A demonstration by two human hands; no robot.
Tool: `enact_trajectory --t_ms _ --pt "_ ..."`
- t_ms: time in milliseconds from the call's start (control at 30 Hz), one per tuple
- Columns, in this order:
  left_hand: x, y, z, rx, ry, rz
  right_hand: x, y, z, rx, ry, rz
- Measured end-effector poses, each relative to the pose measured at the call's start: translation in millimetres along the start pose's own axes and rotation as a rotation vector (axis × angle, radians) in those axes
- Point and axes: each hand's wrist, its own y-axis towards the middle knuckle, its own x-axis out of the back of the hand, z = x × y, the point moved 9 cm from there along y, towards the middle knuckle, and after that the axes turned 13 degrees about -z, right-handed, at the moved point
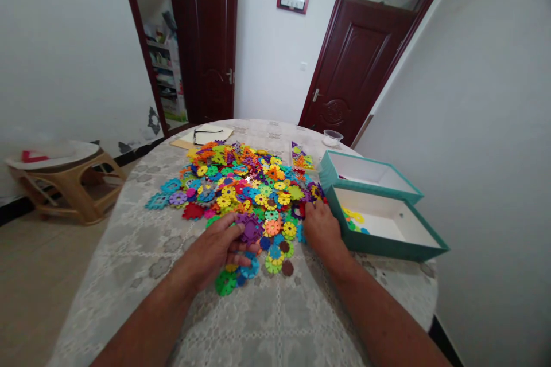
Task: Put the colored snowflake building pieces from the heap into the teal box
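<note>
A heap of colourful plastic snowflake building discs (241, 183) covers the middle of the table. My left hand (221, 243) grips a purple square-shaped interlocking piece (249, 229) between thumb and fingers, at the heap's near edge. Beneath its fingers lie loose discs, among them a green disc (226, 282). My right hand (321, 223) reaches into the heap's right edge, beside the green box (396, 246). Its fingers are curled down among the pieces; what they hold, if anything, is hidden.
The green box has a white inside with a few yellow, green and blue discs. Behind it stands a second green-rimmed box (379, 189). A clear tray of pieces (303, 161), a clear bowl (332, 137) and glasses on paper (206, 136) lie farther back. A wooden stool (81, 189) is at left.
</note>
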Motion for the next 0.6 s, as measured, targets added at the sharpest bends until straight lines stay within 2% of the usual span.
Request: enact_trajectory --t_ms 100,167,233,300,367,467,533,600 --pt "1.1 2.6 2.1 -0.005 -0.005 -0.001 12.4 2.6 1.7 0.030 0.046 -0.115" --pt "2.5 4.7 4.0 -0.010 0.002 -0.003 26.4 3.0 6.5 0.059 0.154 -0.202" --pt "3.5 5.9 5.3 -0.014 0.003 -0.005 43.0 0.9 14.2 0.078 0.373 -0.280" --pt "3.4 5.6 6.2 -0.014 0.001 -0.004 52.5 -3.1 21.1 0.033 0.684 -0.278" --pt "1.1 4.2 6.5 -0.018 0.012 0.009 46.7 -8.6 31.5 -0.072 1.026 -0.138" --pt "-4.8 2.2 7.4 -0.021 0.032 0.041 27.6 -22.0 59.9 -0.210 1.427 0.184" --pt "-7.6 1.7 8.6 -0.016 0.027 0.051 20.4 -28.9 74.4 -0.255 1.558 0.305" --pt "-9.0 1.4 8.7 -0.022 0.028 0.048 14.7 -31.8 80.0 -0.288 1.601 0.345"
